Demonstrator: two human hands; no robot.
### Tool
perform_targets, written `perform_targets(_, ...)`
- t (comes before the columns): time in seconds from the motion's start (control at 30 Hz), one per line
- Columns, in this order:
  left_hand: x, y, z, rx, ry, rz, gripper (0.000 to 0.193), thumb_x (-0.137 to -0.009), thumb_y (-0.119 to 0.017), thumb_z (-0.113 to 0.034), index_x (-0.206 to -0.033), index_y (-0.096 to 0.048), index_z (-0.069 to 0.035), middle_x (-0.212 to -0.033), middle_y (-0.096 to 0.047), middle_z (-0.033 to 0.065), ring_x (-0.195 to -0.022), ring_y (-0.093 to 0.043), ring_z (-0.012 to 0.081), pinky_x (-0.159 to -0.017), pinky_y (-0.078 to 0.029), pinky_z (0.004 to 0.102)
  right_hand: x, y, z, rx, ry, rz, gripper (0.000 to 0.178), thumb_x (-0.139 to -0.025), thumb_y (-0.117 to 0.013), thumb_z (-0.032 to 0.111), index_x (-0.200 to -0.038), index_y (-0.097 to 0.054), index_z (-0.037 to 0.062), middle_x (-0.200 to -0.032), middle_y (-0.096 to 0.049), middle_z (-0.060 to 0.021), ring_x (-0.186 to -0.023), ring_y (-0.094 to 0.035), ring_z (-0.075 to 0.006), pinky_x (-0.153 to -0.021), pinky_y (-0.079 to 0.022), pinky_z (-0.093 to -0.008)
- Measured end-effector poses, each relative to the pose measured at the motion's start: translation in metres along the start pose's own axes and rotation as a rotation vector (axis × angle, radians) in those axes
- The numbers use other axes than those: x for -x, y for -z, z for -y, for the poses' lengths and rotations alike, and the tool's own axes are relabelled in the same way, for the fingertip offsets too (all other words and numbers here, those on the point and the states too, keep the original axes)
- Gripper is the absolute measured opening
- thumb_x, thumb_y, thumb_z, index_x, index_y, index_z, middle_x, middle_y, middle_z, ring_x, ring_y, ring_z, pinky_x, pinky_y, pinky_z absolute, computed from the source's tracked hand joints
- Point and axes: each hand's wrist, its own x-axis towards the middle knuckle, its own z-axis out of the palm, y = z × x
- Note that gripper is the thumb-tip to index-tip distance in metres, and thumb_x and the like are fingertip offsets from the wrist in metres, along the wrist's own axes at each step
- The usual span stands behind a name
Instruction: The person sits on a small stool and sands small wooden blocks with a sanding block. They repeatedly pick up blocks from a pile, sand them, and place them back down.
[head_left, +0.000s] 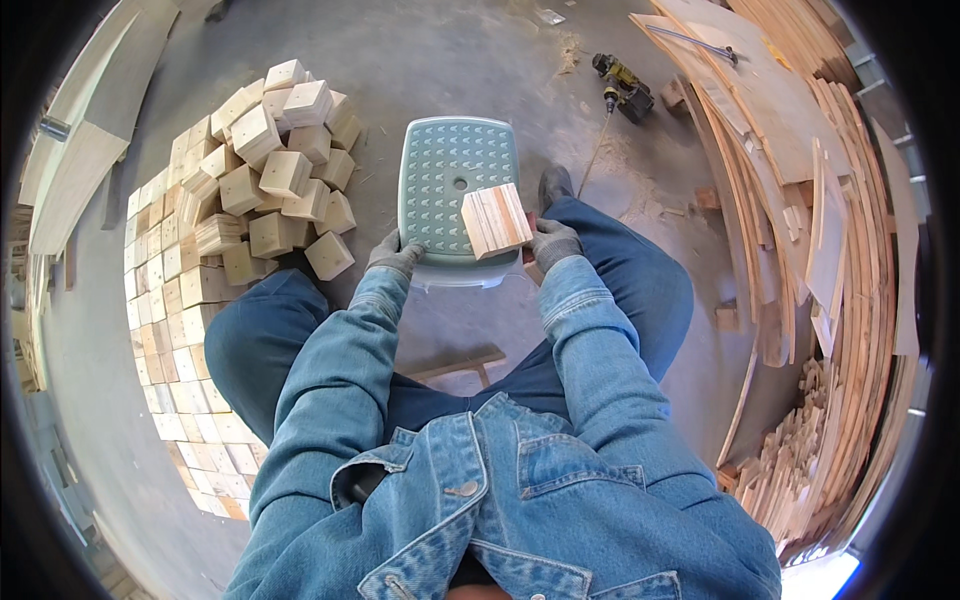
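Note:
Between my knees stands a pale green plastic step stool [440, 170], its top covered in small raised marks with a hole in the middle. A square-cut wooden block [497, 221] with striped grain is over the stool's near right part. My gloved right hand [554, 243] grips this block at its right side. A bit of wood also shows below that hand, mostly hidden. At the stool's near left corner, my gloved left hand [396, 254] closes on the edge, fingers together.
Stacked and loosely heaped wooden blocks [255, 138] rise at my left. A cordless drill [622, 88] with a long bit lies on the concrete floor beyond my right foot. Boards and strips [770, 180] pile up along the right. Large panels [85, 180] stand far left.

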Motion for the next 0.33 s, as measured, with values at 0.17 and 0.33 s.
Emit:
perform_targets(0.17,0.003,-0.013,-0.025,-0.221,0.027,0.039,0.057,-0.095,-0.080,-0.030,-0.146,-0.066,-0.008,-0.134,-0.075,0.0159,-0.125,-0.070,0.0294,-0.111,-0.050,0.0372,-0.020,0.010,-0.025,-0.091,-0.040,-0.027,0.042,-0.097,-0.083,0.029,-0.127,-0.077,-0.0003,-0.111,-0.080,-0.0161,-0.095,-0.078,-0.0229,-0.082,-0.064,-0.0365)
perform_targets(0.33,0.006,0.011,-0.006,-0.344,0.027,0.037,0.057,-0.095,-0.078,-0.041,-0.142,-0.069,-0.009,-0.134,-0.075,0.0180,-0.128,-0.070,0.0324,-0.110,-0.052,0.0420,0.013,-0.004,0.011,-0.013,-0.012,-0.141,0.051,-0.096,-0.084,0.034,-0.135,-0.074,0.0027,-0.120,-0.079,-0.0173,-0.104,-0.077,-0.0336,-0.095,-0.060,-0.0389)
